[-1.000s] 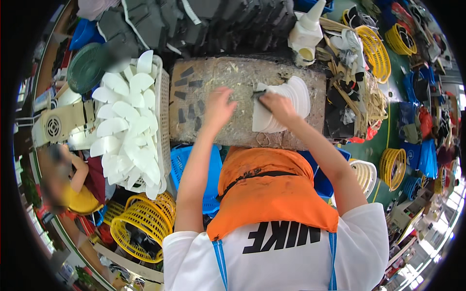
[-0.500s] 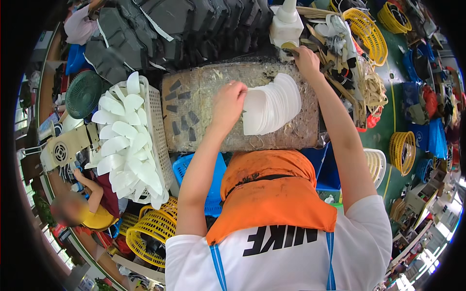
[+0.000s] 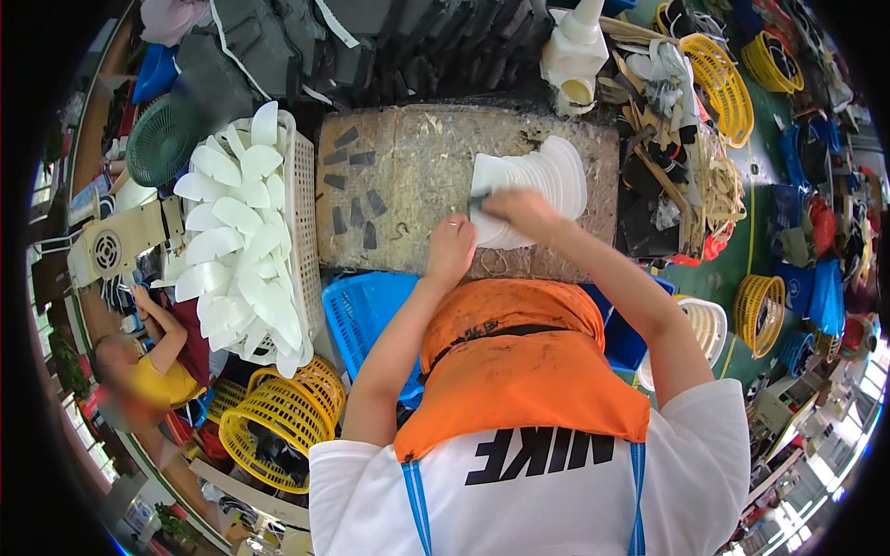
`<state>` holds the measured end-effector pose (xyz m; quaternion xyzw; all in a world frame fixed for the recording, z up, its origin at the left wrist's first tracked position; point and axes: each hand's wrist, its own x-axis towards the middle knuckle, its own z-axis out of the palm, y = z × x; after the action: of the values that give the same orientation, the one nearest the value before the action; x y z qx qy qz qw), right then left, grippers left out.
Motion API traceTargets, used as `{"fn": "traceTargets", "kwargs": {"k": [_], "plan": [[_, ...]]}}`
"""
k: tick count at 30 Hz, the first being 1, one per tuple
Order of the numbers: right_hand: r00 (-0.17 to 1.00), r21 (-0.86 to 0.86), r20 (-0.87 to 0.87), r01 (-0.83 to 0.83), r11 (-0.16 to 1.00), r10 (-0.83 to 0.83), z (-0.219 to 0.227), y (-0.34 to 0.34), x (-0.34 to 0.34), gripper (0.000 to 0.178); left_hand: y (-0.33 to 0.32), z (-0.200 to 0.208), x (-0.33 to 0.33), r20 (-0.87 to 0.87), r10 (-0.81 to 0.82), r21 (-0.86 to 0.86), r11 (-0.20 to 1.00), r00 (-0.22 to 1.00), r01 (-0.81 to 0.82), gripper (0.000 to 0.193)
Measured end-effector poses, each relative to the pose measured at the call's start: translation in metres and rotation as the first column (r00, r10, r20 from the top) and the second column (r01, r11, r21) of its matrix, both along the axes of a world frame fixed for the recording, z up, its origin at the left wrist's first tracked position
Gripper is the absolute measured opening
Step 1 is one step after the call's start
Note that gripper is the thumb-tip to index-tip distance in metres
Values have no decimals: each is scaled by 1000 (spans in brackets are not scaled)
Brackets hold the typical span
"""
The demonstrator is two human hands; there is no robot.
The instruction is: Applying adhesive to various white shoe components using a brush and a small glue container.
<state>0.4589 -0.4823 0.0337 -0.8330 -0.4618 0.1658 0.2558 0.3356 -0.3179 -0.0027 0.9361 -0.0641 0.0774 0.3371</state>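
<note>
A fanned stack of curved white sheets [image 3: 554, 176] lies on the worn, stained work board [image 3: 417, 167]. At the stack's near left corner is my left hand [image 3: 452, 248], its fingers drawn together against the edge; what they pinch, if anything, is hidden. My right hand [image 3: 524, 213], blurred by motion, reaches over the stack's left part with closed fingers. A small dark thing [image 3: 478, 206] shows at its fingertips, too smeared to name. Several small dark grey strips [image 3: 357, 213] lie spread on the board's left side.
Left of the board stands a white basket [image 3: 301, 204] heaped with white curved pieces [image 3: 236, 213]. Dark grey sheets [image 3: 389, 46] pile up along the far side. A white bottle [image 3: 573, 60] with a round side opening stands far right. A person [image 3: 153, 361] sits at the left.
My right hand has left the bottle's opening and come down to the left part of the white stack. My left hand has slid nearer to me along the stack's left edge.
</note>
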Motion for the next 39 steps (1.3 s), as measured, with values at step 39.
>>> {"fn": "traceTargets", "kwargs": {"k": [39], "plan": [[938,-259,-77,308,915,-338,30,-1,-39,17,346,112,-301,-101,982,-399,-189,-162,-898,39]]}}
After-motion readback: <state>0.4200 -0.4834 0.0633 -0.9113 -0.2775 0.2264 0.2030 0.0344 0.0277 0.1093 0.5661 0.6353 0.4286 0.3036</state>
